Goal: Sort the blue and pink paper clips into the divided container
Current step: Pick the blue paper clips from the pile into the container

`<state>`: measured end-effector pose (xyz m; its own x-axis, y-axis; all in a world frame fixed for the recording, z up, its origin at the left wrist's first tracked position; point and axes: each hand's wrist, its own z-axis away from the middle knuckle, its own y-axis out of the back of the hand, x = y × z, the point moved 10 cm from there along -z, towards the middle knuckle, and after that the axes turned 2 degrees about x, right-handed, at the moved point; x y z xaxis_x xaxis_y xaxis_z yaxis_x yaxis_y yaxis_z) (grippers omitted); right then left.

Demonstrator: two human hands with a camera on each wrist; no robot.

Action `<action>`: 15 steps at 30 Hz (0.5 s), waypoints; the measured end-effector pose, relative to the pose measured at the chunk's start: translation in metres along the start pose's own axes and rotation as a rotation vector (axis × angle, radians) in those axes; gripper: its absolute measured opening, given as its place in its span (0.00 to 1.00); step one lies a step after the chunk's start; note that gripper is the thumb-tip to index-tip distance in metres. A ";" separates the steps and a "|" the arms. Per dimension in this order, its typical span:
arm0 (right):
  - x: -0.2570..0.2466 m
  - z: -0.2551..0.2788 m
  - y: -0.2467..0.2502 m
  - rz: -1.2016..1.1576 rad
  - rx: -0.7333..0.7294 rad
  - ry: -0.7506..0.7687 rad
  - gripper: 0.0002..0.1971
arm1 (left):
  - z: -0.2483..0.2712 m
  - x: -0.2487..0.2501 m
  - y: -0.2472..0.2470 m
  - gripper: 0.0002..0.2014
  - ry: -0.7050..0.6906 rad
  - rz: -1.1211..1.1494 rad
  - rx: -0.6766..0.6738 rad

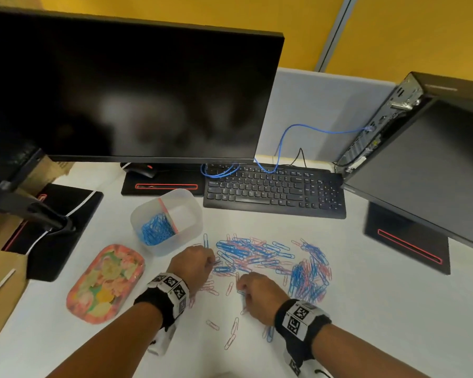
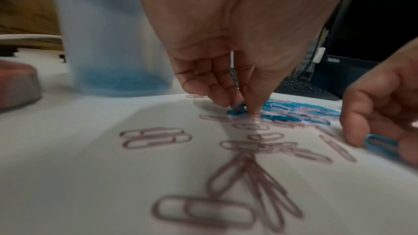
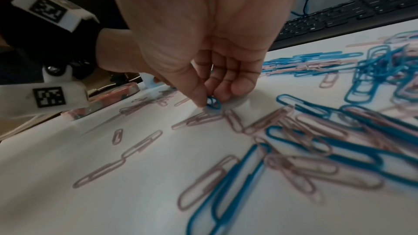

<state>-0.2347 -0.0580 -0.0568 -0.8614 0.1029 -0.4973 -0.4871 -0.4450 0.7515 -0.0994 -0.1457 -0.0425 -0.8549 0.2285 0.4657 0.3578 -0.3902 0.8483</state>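
A translucent divided container (image 1: 187, 214) stands left of the keyboard, with blue clips (image 1: 157, 230) in its left half. Mixed blue and pink paper clips (image 1: 257, 255) lie spread over the white desk. My left hand (image 1: 212, 260) reaches down at the pile's left edge, and in the left wrist view it (image 2: 239, 109) pinches a blue clip (image 2: 236, 110) still touching the desk. My right hand (image 1: 242, 294) is just below the pile. It (image 3: 210, 103) pinches another blue clip (image 3: 213, 104) between thumb and fingers, seen from the left wrist as well (image 2: 380, 143).
A floral tray (image 1: 105, 282) lies left of my left wrist. A black keyboard (image 1: 273, 189) and monitor stand (image 1: 164, 184) sit behind the container. Another monitor base (image 1: 407, 241) stands at the right. Loose pink clips (image 1: 231, 334) lie between my forearms.
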 end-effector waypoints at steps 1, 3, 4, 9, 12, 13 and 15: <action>0.002 0.000 0.002 -0.039 0.020 0.001 0.16 | 0.002 -0.004 0.001 0.11 0.028 0.058 0.010; 0.007 0.001 0.007 -0.137 0.054 -0.004 0.14 | 0.006 -0.011 0.005 0.14 0.085 0.197 0.046; 0.010 0.001 0.009 -0.184 0.069 -0.006 0.13 | 0.008 -0.014 0.006 0.15 0.109 0.260 0.057; 0.032 0.002 0.026 -0.464 0.136 -0.115 0.12 | 0.008 -0.025 0.004 0.14 0.185 0.592 0.057; 0.047 -0.001 0.031 -0.738 0.152 -0.229 0.12 | 0.006 -0.028 0.001 0.11 0.291 0.849 0.021; 0.050 -0.003 0.033 -0.845 0.165 -0.258 0.13 | 0.005 -0.029 0.000 0.09 0.324 0.900 0.018; 0.056 -0.006 0.037 -1.070 0.192 -0.305 0.13 | 0.001 -0.032 -0.002 0.08 0.396 0.950 0.022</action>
<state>-0.3002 -0.0743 -0.0592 0.0259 0.5741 -0.8184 -0.9871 0.1439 0.0697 -0.0726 -0.1508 -0.0587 -0.2766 -0.4781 0.8336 0.9543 -0.2387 0.1798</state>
